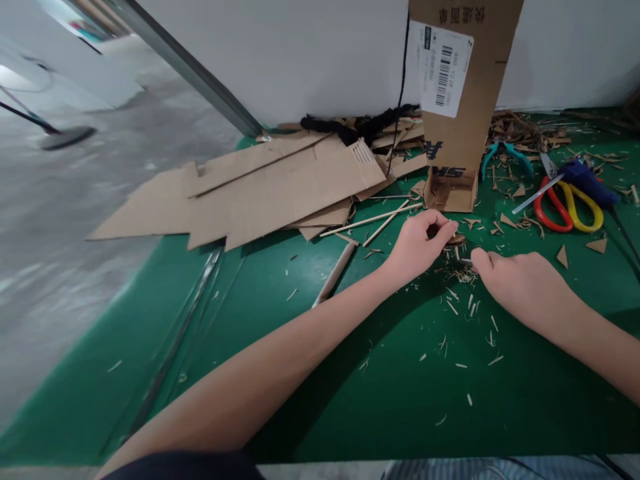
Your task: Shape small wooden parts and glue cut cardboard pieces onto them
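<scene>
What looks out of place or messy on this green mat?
Wood slivers and cardboard scraps litter the green mat around both hands. Flattened cardboard sheets overhang the mat's left edge onto the floor.

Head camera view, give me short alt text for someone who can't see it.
Two bare hands meet over a green mat: the left hand pinches a small brown piece, the right hand beside it. Flat cardboard sheets, an upright cardboard box, thin sticks, scissors and scattered shavings surround them.
</scene>
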Motion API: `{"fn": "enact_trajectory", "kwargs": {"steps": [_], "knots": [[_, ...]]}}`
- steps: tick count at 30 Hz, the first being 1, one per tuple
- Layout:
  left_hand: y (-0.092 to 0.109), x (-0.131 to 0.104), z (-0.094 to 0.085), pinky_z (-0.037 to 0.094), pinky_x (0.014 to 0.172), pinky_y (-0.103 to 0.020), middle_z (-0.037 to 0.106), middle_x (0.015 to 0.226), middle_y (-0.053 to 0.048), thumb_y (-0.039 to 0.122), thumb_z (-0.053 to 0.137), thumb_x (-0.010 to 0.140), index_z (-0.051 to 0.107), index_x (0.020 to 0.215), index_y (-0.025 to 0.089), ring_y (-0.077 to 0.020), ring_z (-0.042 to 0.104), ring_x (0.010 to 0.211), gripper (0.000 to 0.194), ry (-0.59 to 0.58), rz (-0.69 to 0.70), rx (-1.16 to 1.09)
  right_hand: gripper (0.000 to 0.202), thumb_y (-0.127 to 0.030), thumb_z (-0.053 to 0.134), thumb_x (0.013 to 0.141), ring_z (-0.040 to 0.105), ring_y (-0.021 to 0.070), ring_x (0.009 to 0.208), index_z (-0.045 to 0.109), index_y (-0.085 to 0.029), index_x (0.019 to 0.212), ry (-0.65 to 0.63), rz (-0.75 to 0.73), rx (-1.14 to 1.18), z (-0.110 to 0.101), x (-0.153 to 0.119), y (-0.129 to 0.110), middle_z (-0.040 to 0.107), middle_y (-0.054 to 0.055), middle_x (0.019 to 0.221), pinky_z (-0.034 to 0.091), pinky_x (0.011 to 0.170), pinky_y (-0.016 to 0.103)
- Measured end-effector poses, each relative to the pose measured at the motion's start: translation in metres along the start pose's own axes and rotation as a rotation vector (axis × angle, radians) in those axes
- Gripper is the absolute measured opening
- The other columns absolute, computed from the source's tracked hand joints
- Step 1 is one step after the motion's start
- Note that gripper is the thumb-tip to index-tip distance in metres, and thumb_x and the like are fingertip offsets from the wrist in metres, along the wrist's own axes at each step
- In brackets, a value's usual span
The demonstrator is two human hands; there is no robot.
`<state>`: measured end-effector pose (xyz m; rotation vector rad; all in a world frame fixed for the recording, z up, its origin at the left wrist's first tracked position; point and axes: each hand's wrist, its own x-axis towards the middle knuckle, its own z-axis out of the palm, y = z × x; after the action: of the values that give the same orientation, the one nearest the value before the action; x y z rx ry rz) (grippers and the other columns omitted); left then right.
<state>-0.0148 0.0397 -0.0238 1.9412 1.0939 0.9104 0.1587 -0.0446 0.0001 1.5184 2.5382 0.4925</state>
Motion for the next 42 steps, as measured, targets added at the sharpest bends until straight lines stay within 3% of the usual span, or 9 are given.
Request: {"fn": "enact_trajectory", "kwargs": {"steps": [3,9,13,16,21,28,33,36,42], "knots": [[0.001,0.000,0.000,0.039,0.057,-0.027,0.057,0.066,-0.001,0.027,0.054,0.089,0.055,0.068,0.017,-0.0125,0.051,0.061,0.023,-0.003,-0.005,0.008,0.018,-0.001,0.040,0.080,0.035,0.0093,0.036,0.049,-0.016,0.084,-0.001,-0.023,-0.023,0.000,-0.002,0.000,0.052,-0.002,0.055,0.008,0.044,0.028],[0.003,0.001,-0.001,0.040,0.058,-0.027,0.057,0.066,-0.001,0.027,0.055,0.088,0.054,0.067,0.017,-0.0126,0.051,0.062,0.023,-0.012,-0.019,-0.016,0.014,-0.009,0.038,0.087,0.037,0.0104,0.037,0.049,-0.017,0.083,0.049,0.021,-0.045,0.000,0.005,0.006,0.050,-0.002,0.053,0.008,0.044,0.027],[0.004,0.000,-0.001,0.039,0.057,-0.027,0.056,0.066,-0.001,0.027,0.054,0.088,0.052,0.066,0.017,-0.0125,0.050,0.061,0.024,-0.011,-0.029,-0.022,0.022,0.000,0.037,0.079,0.033,0.0109,0.036,0.048,-0.018,0.087,-0.043,-0.027,-0.023,-0.006,0.001,0.002,0.052,-0.002,0.057,0.010,0.044,0.029],[0.004,0.000,-0.001,0.038,0.056,-0.027,0.055,0.065,0.000,0.028,0.054,0.088,0.051,0.066,0.018,-0.0123,0.049,0.060,0.025,-0.010,-0.024,-0.026,0.026,0.003,0.037,0.074,0.034,0.0116,0.036,0.047,-0.018,0.087,-0.043,-0.054,-0.021,-0.008,-0.002,0.001,0.053,-0.001,0.059,0.009,0.045,0.029],[0.003,0.001,-0.001,0.039,0.057,-0.027,0.055,0.065,0.000,0.028,0.054,0.089,0.051,0.066,0.018,-0.0125,0.050,0.060,0.025,-0.025,-0.020,-0.018,0.018,-0.005,0.035,0.085,0.033,0.0106,0.037,0.048,-0.017,0.086,0.028,-0.015,-0.050,-0.006,0.002,0.007,0.052,-0.001,0.060,0.008,0.045,0.029],[0.004,0.000,-0.001,0.038,0.056,-0.026,0.054,0.065,0.000,0.028,0.054,0.089,0.052,0.066,0.018,-0.0122,0.049,0.060,0.025,-0.030,-0.029,-0.027,0.024,0.001,0.037,0.077,0.029,0.0104,0.035,0.048,-0.017,0.087,-0.059,-0.056,-0.033,-0.004,-0.003,0.006,0.051,-0.001,0.058,0.009,0.044,0.029],[0.005,0.000,-0.001,0.039,0.058,-0.027,0.055,0.065,-0.001,0.027,0.053,0.089,0.053,0.067,0.017,-0.0126,0.050,0.061,0.024,-0.030,-0.016,-0.032,0.015,-0.008,0.036,0.087,0.030,0.0097,0.038,0.047,-0.018,0.083,0.028,-0.033,-0.021,0.001,-0.002,0.007,0.049,-0.002,0.056,0.007,0.046,0.028],[0.004,0.001,-0.001,0.040,0.059,-0.027,0.056,0.066,-0.001,0.027,0.053,0.089,0.053,0.067,0.017,-0.0130,0.050,0.062,0.024,-0.023,-0.004,-0.020,0.018,-0.007,0.034,0.087,0.028,0.0094,0.038,0.048,-0.017,0.084,0.055,-0.008,-0.024,0.000,0.004,0.007,0.050,-0.001,0.058,0.008,0.047,0.028],[0.002,0.002,-0.001,0.040,0.061,-0.028,0.055,0.067,-0.001,0.025,0.050,0.091,0.054,0.069,0.017,-0.0134,0.050,0.064,0.023,-0.036,0.011,-0.011,0.024,0.000,0.034,0.080,0.030,0.0101,0.037,0.048,-0.017,0.088,-0.039,-0.016,-0.008,-0.004,0.003,0.001,0.052,-0.001,0.061,0.010,0.045,0.028]]}}
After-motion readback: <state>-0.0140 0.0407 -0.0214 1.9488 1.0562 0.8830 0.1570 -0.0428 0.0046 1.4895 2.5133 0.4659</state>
